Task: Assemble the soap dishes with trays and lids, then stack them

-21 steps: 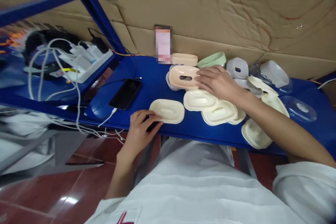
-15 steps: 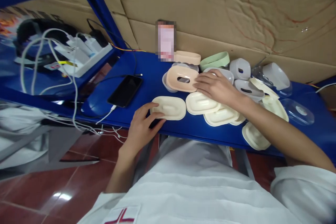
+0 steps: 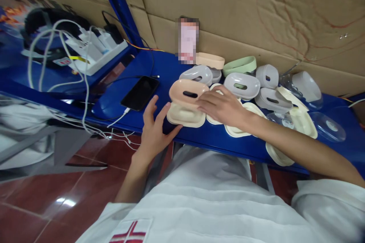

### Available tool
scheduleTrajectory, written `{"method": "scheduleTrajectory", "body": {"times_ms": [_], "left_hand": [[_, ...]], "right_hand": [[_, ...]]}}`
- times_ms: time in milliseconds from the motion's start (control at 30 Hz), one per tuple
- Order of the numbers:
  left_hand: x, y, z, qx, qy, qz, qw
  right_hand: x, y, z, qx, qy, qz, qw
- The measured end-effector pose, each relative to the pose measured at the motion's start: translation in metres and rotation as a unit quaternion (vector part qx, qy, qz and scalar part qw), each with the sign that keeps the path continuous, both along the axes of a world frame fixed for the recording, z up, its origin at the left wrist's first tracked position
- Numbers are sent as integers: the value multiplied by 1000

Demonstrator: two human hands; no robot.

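Note:
My right hand (image 3: 221, 106) grips the right end of a peach oval plastic dish (image 3: 178, 93) with a slot in its bottom. This dish is over a cream oval tray (image 3: 188, 119) and hides its rear part; I cannot tell whether the two touch. At the tray's left side is my left hand (image 3: 156, 129), fingers spread and thumb by the front edge. Several more cream trays (image 3: 236, 131) lie under and beside my right wrist, partly covered by the arm. Behind them are a pale grey slotted dish (image 3: 242, 85) and another pale dish (image 3: 195, 74).
A green ring (image 3: 239, 66), a peach ring (image 3: 210, 60) and grey pieces (image 3: 268, 76) line the cardboard wall (image 3: 242, 15). Clear plastic covers (image 3: 327, 127) lie at right. At left are a black phone (image 3: 139, 93) and a power strip (image 3: 105, 60) with white cables. Another phone (image 3: 188, 41) leans upright.
My right hand has lifted the peach dish from the grey pieces and brought it forward and left over the cream tray. My left fingers have come off the tray's top and spread.

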State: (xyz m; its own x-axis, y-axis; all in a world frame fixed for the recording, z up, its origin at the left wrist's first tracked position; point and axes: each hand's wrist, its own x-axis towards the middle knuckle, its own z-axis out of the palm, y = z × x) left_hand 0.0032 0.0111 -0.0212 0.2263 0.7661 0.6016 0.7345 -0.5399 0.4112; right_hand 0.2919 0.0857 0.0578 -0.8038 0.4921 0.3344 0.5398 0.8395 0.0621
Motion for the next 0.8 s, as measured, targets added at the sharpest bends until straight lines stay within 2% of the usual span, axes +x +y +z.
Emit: {"method": "scheduleTrajectory", "body": {"times_ms": [100, 233, 333, 533, 800], "left_hand": [[-1, 1, -1, 36, 19, 1, 999], [-3, 2, 2, 12, 60, -36, 997], [-2, 2, 5, -8, 57, -56, 997], [0, 3, 6, -18, 47, -47, 998], [1, 3, 2, -7, 40, -30, 999]], "right_hand": [[-10, -25, -2, 1, -22, 49, 999], [-14, -39, -12, 30, -21, 71, 997], [-12, -37, -19, 23, -6, 74, 997], [-4, -26, -24, -20, 30, 36, 999], [-3, -23, -27, -94, 71, 60, 991]]}}
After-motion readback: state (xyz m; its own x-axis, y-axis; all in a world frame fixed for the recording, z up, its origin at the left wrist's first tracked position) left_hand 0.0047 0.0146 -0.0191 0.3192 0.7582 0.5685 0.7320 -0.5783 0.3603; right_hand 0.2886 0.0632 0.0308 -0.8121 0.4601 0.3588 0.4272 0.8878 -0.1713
